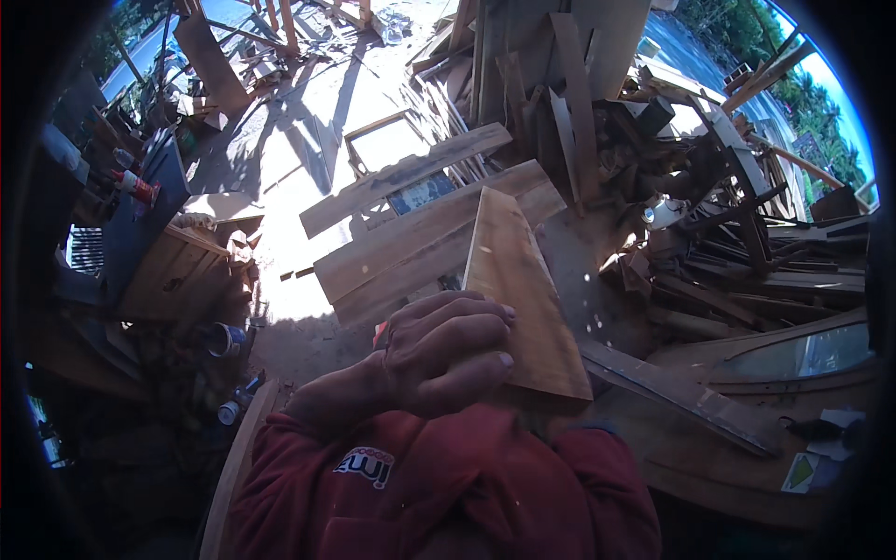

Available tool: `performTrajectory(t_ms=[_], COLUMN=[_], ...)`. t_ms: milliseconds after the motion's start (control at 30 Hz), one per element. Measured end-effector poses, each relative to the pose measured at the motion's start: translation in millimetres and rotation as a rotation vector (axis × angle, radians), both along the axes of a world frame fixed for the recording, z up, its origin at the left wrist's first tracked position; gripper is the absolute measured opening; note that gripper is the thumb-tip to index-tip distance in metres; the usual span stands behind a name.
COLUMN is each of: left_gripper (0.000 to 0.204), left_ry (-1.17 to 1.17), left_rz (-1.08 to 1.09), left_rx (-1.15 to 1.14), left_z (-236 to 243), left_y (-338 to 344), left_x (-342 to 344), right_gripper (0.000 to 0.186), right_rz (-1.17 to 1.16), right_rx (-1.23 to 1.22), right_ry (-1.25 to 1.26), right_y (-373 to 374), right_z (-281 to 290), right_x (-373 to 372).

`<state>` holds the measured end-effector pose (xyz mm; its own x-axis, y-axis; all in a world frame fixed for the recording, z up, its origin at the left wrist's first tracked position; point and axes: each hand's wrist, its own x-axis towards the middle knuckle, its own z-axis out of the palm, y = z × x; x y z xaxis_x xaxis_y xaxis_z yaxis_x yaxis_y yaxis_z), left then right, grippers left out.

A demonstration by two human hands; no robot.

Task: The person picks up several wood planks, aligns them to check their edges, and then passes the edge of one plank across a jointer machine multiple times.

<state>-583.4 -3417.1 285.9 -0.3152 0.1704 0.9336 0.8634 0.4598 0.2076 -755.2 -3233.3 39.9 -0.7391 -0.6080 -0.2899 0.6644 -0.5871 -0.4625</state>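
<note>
Mid-frame, the left hand is seemingly steadying the board, grasp unclear, right hand unseen; next is likely needing firm support.

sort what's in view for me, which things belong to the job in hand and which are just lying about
In hand, it seems:
- left hand, curled over part of the board
- pale wooden board

Probably just lying about:
- bucket at left
- red-and-white bottle
- scrap wood at right
</note>
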Motion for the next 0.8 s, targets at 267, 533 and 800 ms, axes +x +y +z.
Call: performTrajectory(t_ms=[267,533,800], left_gripper=[0.047,0.056,0.056], left_ry=[0.034,-0.05,-0.046], left_rz=[-0.057,-0.088,-0.087], left_rx=[0.042,-0.073,-0.061], left_z=[-12.2,-20.0,-23.8], left_y=[10.5,-1.3,-2.1], left_x=[1.4,11.1,9.4], right_gripper=[0.039,0.038,0.031], right_rz=[-0.214,-0.448,-0.438], right_rx=[-0.172,0.404,0.517], right_ry=[0.056,-0.052,0.013], right_y=[54.3,22.5,15.1], right_z=[-44.7,-18.7,9.9], right_x=[36.0,72.5,85.4])
